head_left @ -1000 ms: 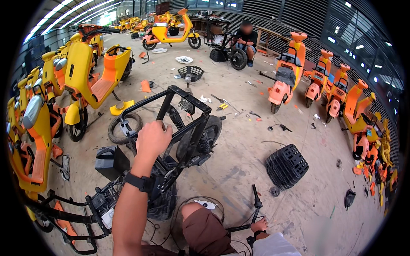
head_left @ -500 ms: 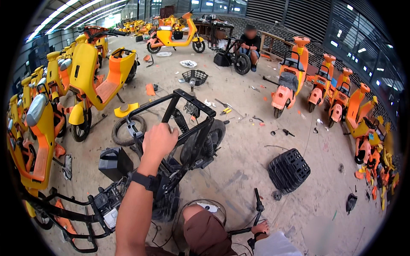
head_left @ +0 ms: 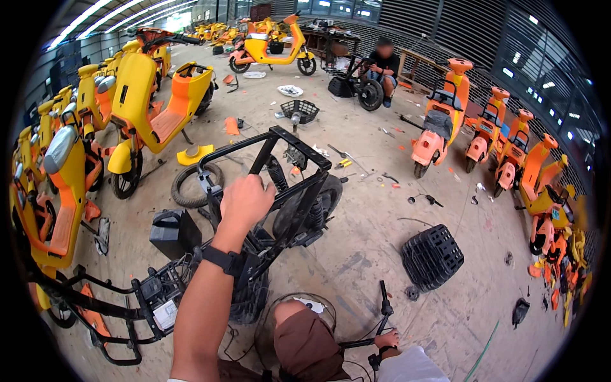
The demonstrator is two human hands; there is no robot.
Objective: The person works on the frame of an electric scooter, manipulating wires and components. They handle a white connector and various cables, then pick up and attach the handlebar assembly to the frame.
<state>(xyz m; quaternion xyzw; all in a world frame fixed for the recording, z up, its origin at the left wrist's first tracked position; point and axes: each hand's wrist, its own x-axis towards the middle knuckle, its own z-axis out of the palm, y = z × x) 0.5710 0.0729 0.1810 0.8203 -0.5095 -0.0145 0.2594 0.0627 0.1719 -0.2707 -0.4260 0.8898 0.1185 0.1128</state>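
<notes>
A: Where are the hands?

B: The left hand (head_left: 247, 202) is over the black scooter frame (head_left: 304, 148), back of the hand up and fingers bent. The fingertips are hidden, so I can't tell how far it is closed, or whether it grips a bar.

A: And the right hand?

B: The right hand (head_left: 386, 339) is low down, at the black handlebar (head_left: 384, 299), beside the brown shorts (head_left: 309, 347). It looks small there and is partly covered, so I can't tell how open it is or whether it has hold of the bar.

A: Where's the frame itself?

B: In front of the person, a little left of the middle, with a wheel (head_left: 332, 191) at its far right end and a spring (head_left: 275, 172) between its bars.

A: What lies close by?

B: A black box (head_left: 175, 230) is just left of the frame, and a loose tyre (head_left: 184, 200) lies beyond that box. A yellow curved piece (head_left: 195, 154) lies by the tyre. A black ribbed piece (head_left: 433, 256) is on the floor to the right.

A: Farther out?

B: A black basket (head_left: 300, 111) is beyond the frame. Yellow and orange scooters (head_left: 133, 102) line both sides, and a seated person (head_left: 384, 67) is near another wheel (head_left: 370, 94).
</notes>
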